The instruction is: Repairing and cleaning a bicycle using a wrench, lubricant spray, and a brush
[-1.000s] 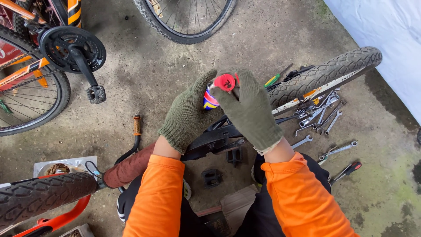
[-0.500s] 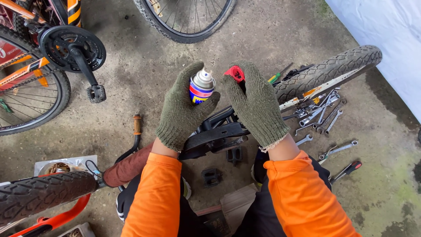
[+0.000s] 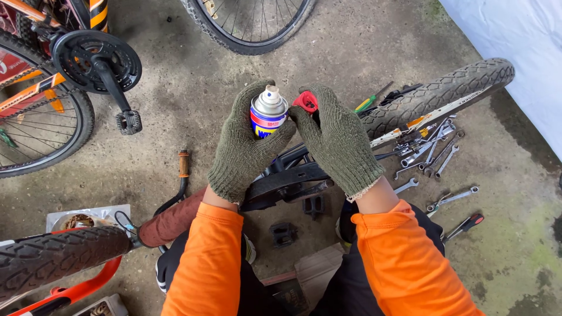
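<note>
My left hand [image 3: 241,145], in a green knit glove, grips a small spray can [image 3: 267,111] with a silver top and a blue, yellow and red body, held upright. Its white nozzle is bare. My right hand [image 3: 339,140], gloved the same way, holds the red cap [image 3: 305,101] just to the right of the can's top, off the can. Both hands hover above a black bicycle saddle [image 3: 287,178] and frame parts. Orange sleeves cover my forearms.
A pile of spanners [image 3: 430,153] lies on the concrete at right, beside a bicycle tyre [image 3: 439,93]. A crank with pedal [image 3: 114,88] stands at upper left. Two loose black pedals [image 3: 298,219] lie below the saddle. Another tyre [image 3: 55,257] is at lower left.
The red cap has come off the can and moved to the right in my right hand. The can's silver top and nozzle now show.
</note>
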